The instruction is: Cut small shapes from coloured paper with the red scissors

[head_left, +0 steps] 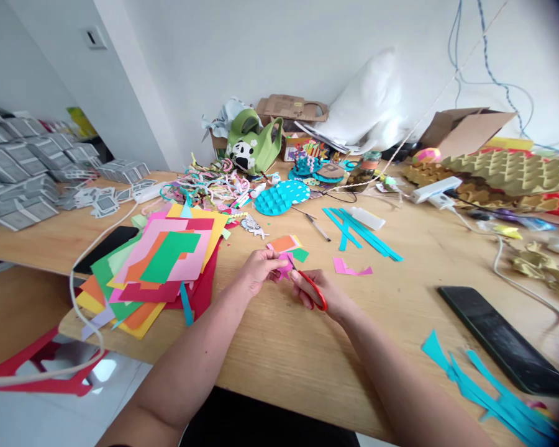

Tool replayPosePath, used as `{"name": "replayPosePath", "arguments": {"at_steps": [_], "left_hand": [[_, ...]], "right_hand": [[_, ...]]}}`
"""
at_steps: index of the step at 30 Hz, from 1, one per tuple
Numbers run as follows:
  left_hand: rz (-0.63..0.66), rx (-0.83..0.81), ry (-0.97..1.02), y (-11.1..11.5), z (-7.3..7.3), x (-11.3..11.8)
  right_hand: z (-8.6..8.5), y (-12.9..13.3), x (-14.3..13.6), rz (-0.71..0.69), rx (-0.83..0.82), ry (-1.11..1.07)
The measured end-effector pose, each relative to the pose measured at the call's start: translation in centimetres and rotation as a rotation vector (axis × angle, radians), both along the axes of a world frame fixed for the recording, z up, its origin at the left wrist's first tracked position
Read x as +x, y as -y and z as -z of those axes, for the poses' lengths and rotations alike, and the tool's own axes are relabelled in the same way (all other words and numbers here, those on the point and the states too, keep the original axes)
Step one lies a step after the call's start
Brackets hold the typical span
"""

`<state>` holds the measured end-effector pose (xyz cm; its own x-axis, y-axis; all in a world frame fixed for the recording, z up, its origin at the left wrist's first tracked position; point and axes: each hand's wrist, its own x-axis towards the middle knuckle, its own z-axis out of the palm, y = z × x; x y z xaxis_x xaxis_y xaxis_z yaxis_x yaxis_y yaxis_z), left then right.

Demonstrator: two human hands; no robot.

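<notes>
My left hand [262, 270] pinches a small piece of pink paper [285, 263] over the middle of the table. In my right hand [320, 290] is a pair of scissors with red handles [317, 293], their blades at the right edge of the pink paper. Just beyond my hands lie orange paper [282, 243] and a green scrap [300, 254]. A pink offcut [351, 267] rests to the right of the scissors. Left of my left forearm spreads a pile of coloured paper sheets [168, 261].
Blue strips [363, 233], a pen [318, 228] and a white bottle [367, 218] lie ahead. A dark phone [503, 338] and blue scraps [489, 397] are at right. Egg trays [498, 167], a green bag [254, 146] and a blue disc [274, 198] stand farther back. A white cable [74, 292] crosses the left side.
</notes>
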<state>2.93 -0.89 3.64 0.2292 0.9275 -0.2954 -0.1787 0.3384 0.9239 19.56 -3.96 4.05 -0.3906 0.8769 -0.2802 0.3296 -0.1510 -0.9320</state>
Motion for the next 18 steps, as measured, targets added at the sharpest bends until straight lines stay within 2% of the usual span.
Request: {"name": "replayPosePath", "arguments": {"at_steps": [18], "left_hand": [[-0.006, 0.014, 0.013, -0.01, 0.18, 0.06]], "right_hand": [[-0.06, 0.01, -0.04, 0.014, 0.003, 0.005]]}}
